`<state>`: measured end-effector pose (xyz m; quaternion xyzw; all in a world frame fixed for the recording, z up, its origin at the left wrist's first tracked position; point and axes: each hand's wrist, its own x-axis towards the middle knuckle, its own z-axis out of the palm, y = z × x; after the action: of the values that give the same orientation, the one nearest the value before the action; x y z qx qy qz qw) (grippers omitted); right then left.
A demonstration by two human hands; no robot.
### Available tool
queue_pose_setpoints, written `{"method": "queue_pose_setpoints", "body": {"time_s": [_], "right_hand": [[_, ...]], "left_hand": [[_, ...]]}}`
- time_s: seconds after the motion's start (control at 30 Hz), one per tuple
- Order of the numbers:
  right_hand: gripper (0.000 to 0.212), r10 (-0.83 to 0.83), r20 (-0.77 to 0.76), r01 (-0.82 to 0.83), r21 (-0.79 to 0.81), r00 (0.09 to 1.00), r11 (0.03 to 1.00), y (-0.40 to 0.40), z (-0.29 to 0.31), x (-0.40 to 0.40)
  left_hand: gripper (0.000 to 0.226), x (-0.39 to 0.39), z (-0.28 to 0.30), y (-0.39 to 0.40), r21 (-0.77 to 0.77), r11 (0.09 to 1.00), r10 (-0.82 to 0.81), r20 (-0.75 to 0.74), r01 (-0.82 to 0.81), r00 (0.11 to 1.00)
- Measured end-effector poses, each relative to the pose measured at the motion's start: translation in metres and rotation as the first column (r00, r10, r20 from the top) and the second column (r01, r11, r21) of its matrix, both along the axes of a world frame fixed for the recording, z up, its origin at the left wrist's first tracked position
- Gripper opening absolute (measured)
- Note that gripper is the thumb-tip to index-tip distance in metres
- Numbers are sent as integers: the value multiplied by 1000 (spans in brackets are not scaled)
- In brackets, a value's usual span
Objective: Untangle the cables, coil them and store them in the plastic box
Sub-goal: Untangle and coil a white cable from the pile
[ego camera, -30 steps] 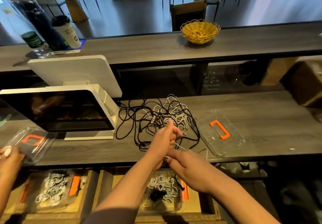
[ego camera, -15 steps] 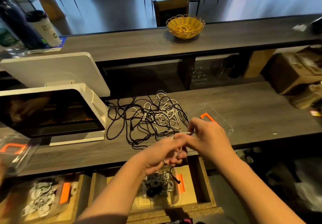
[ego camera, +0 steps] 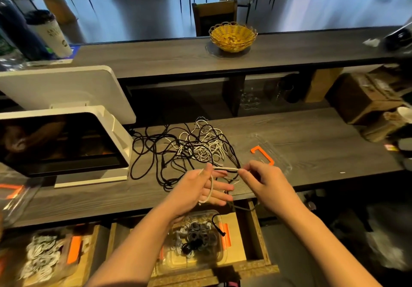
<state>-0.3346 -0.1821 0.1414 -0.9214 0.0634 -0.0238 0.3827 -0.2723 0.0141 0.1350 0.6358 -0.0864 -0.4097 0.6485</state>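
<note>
A tangle of black and white cables [ego camera: 191,148] lies on the grey wooden counter [ego camera: 301,139]. My left hand [ego camera: 200,188] is spread palm up over the counter's front edge, with a white cable [ego camera: 210,188] looped around its fingers. My right hand [ego camera: 265,181] pinches the same white cable where it stretches taut between both hands. A clear plastic box [ego camera: 196,242] with orange clips sits in an open drawer below, holding several coiled cables. A clear lid with an orange handle [ego camera: 263,155] lies on the counter beside my right hand.
A white point-of-sale screen [ego camera: 62,144] stands at the left. Another clear box [ego camera: 44,257] of white coils sits in the lower left drawer. A yellow wicker basket [ego camera: 233,37] rests on the upper shelf. Cardboard boxes [ego camera: 365,99] crowd the right.
My hands drew apart, stretching the white cable between them. My left hand opened flat, and the cable now wraps around its fingers. The camera shifted slightly.
</note>
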Motion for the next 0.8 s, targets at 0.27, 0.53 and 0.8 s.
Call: {"method": "queue_pose_setpoints", "body": {"time_s": [0.27, 0.53, 0.8], "right_hand": [[22, 123, -146, -95, 182, 982, 979, 32, -23, -7], [22, 139, -195, -112, 144, 971, 983, 67, -28, -3], [29, 325, -201, -317, 71, 924, 946, 97, -15, -13]], "left_hand": [[59, 8, 2, 5, -226, 917, 279, -228, -330, 933], [51, 14, 7, 5, -381, 771, 411, -315, -511, 855], [51, 19, 2, 5, -315, 721, 631, -68, -617, 773]]}}
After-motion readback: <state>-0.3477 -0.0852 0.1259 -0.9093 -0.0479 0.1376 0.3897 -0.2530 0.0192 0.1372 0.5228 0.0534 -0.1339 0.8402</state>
